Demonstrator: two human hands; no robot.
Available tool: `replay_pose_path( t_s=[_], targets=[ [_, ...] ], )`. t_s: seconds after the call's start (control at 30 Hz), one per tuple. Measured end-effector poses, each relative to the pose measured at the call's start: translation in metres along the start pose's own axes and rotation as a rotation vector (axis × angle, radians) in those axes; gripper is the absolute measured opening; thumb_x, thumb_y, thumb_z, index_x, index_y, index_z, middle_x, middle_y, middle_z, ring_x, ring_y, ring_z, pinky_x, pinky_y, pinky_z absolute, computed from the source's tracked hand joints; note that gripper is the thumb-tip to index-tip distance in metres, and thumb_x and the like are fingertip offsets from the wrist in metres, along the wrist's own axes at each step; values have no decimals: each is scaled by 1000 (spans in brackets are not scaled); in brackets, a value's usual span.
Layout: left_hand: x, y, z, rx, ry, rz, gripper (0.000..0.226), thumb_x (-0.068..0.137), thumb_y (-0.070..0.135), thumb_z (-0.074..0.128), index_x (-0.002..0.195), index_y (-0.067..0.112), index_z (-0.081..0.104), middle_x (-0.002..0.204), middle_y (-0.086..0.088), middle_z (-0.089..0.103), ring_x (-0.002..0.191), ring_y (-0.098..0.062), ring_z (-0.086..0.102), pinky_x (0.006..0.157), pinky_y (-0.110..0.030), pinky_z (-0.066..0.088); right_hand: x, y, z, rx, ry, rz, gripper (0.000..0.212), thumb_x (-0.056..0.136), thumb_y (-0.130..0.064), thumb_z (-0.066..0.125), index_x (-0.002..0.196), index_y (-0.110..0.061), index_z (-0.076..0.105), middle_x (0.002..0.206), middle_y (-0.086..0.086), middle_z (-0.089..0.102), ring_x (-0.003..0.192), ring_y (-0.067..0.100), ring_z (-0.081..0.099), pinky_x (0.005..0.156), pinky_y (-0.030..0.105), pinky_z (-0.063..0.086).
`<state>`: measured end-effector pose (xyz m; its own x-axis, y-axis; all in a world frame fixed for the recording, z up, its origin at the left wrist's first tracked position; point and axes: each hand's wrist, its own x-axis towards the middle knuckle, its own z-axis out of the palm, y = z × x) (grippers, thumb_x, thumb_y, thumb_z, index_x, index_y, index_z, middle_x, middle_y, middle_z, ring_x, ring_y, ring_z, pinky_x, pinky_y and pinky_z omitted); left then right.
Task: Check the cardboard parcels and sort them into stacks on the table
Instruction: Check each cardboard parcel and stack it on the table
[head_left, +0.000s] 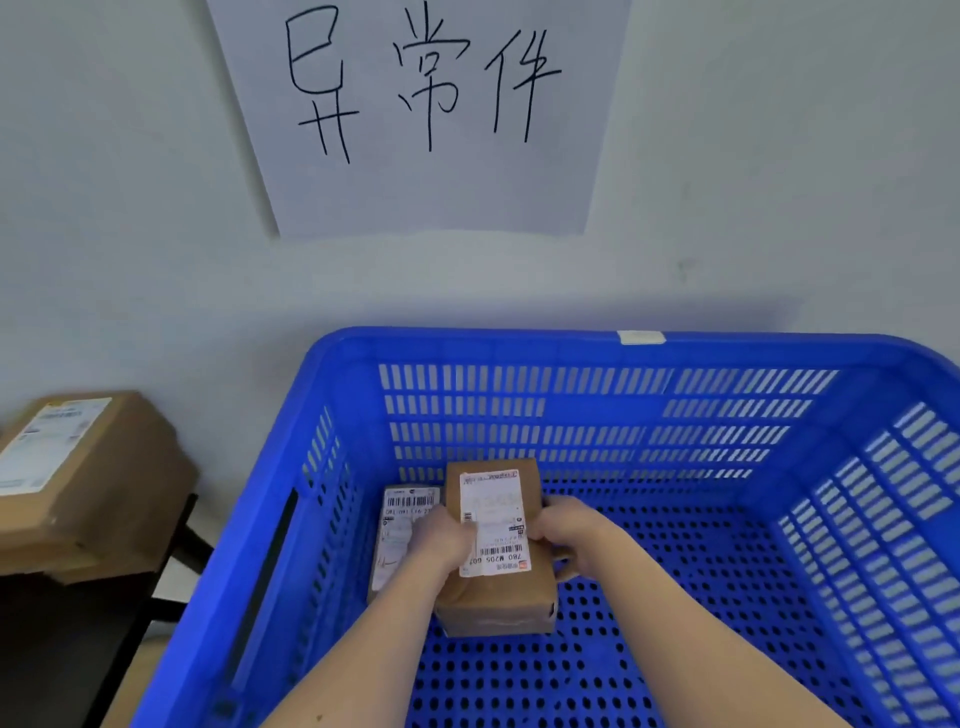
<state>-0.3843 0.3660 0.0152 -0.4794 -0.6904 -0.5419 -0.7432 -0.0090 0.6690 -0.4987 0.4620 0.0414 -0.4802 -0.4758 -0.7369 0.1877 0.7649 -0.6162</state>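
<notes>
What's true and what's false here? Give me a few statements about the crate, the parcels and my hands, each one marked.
1. The left hand and right hand both grip a labelled parcel inside the blue crate. True.
2. The crate holds no other parcel. False: a second parcel lies left of the held one.
3. The wall sheet is blank. False: it bears handwritten characters.
4. Brown boxes sit outside the crate, at its left. True.

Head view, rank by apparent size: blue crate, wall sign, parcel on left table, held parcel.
1. blue crate
2. wall sign
3. parcel on left table, partly cut off by the frame
4. held parcel
True size of 3 versus 4 unsure: the camera's distance to each may differ.
</notes>
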Motion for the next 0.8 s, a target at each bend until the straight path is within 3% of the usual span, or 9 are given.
replay_pose_path(
  t_s=[0.13,0.27,0.37,0.43,0.53,0.63,0.7,0.77,0.8],
  targets=[
    [10,-8,-1,54,-13,-8,39,92,32,58,127,14,52,132,-13,52,114,-27,56,99,-39,47,18,3,5,-36,4,10,33,93,-4,44,125,-13,48,114,13,62,100,30,59,80,46,50],
    [16,-12,-2,96,-60,1,49,93,25,58,139,13,44,142,-13,43,120,-27,53,102,-39,44,27,11,5,-65,1,13,23,91,-6,49,113,-12,50,113,14,63,100,30,60,89,47,50],
    [15,-12,-2,98,-128,-13,58,96,26,54,148,15,31,146,-10,40,126,-26,47,103,-35,43,30,13,-1,-22,33,-30,33,91,-7,53,123,-11,48,114,14,63,91,28,60,77,40,51],
    [15,-13,1,67,-152,0,63,97,24,52,151,15,21,148,-9,39,129,-24,45,96,-29,42,29,14,-6,-6,28,-20,38,91,-10,54,128,-16,45,112,14,63,83,26,58,73,39,50],
    [17,-13,5,94,-120,49,62,98,24,52,150,12,22,148,-8,40,128,-22,45,96,-26,42,27,19,-12,-2,5,-7,43,92,-9,54,132,-17,41,103,12,63,75,23,57,72,38,48],
    [18,-10,7,141,-123,56,62,97,26,52,150,12,22,145,-8,43,127,-22,47,97,-30,44,26,18,-14,-11,25,-42,51,93,-9,54,140,-14,36,98,8,62,71,17,55,60,29,45],
    [15,-6,5,163,-116,65,61,97,27,53,148,10,26,144,-8,44,126,-22,47,95,-29,43,23,14,-16,-74,59,-61,56,94,-12,52,145,-11,30,107,6,60,84,18,58,62,24,46],
    [14,-3,3,211,-90,86,63,96,31,54,147,8,26,147,-10,41,129,-23,44,97,-28,40,22,11,-19,-209,142,-88,59,96,-11,47,149,-8,21,136,10,49,114,24,53,81,29,46],
    [14,-1,1,241,-69,102,64,96,32,54,148,7,26,148,-10,38,131,-23,42,98,-28,38,19,10,-21,-267,185,-104,59,96,-9,44,149,-8,20,141,11,44,119,25,51,85,31,45]
  ],
)
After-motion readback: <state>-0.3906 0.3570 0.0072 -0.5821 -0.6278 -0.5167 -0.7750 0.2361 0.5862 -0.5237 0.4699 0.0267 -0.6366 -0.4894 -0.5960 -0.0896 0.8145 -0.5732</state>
